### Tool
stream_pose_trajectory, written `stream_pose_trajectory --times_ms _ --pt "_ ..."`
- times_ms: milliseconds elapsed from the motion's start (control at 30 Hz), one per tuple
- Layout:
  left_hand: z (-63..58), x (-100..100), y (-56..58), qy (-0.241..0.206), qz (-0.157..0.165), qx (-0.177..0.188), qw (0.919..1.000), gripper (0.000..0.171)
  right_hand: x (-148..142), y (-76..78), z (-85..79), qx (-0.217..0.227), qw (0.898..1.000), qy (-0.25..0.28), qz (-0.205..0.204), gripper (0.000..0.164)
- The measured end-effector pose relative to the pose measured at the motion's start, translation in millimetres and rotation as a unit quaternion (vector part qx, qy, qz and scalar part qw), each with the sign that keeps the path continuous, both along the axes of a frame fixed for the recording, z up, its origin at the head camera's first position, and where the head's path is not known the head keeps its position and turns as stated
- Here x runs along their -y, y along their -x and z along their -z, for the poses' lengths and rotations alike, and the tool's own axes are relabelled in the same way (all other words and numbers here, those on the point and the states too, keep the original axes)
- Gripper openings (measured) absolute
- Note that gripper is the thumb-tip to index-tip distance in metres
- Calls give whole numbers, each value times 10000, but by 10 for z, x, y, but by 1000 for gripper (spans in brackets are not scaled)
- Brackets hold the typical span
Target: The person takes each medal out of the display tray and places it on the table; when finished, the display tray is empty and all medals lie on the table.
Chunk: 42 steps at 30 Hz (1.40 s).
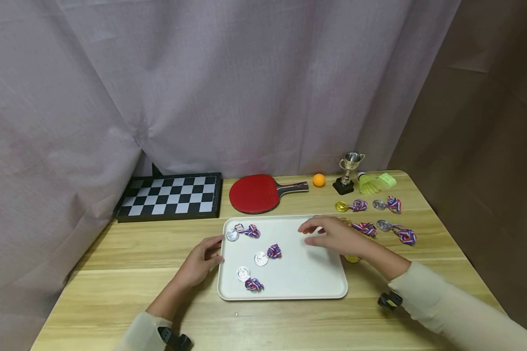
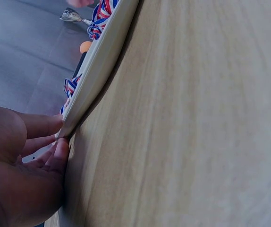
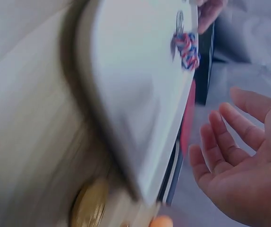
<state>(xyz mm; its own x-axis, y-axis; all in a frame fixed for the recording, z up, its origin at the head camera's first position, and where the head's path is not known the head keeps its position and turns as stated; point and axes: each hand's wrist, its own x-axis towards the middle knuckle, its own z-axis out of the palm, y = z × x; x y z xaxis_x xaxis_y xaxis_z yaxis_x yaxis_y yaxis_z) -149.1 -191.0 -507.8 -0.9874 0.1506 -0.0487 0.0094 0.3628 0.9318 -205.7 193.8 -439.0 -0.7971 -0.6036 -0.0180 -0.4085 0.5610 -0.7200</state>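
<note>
Tray [image 1: 303,278], white, rectangular, rounded corners, raised rim

Three medals [image 1: 261,259] on tray [image 1: 307,280], paddle [image 1: 253,193] behind.

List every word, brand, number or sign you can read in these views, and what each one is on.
None can be read.
Silver medals on the tray: faint face markings, too small to read.
Gold medal in the right wrist view: too blurred to read.
Red paddle's handle and trophy's base: too small to tell whether anything is written.
</note>
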Motion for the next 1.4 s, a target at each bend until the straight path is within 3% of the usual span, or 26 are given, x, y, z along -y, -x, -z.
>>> stream_pose_trajectory --times_ms 133,367,533,767,1200,1400 --pt "3 -1 1 -3 5 -1 10000 56 306 45 68 166 9992 200 -314 25" --pt "21 -8 10 27 -15 19 10000 56 728 46 201 642 9963 256 -516 28" --pt "16 -21 8 112 -65 21 9999 56 912 66 326 682 9955 125 -647 32" --pt "-19 -21 -22 139 -30 12 9999 56 1016 78 462 369 9956 -276 -817 36" --pt "-24 -9 -5 -13 -52 9 10000 58 1064 27 497 165 9959 -395 -794 29" --pt "1 0 1 51 -48 30 10000 58 1086 9 478 362 9967 -378 -619 29"
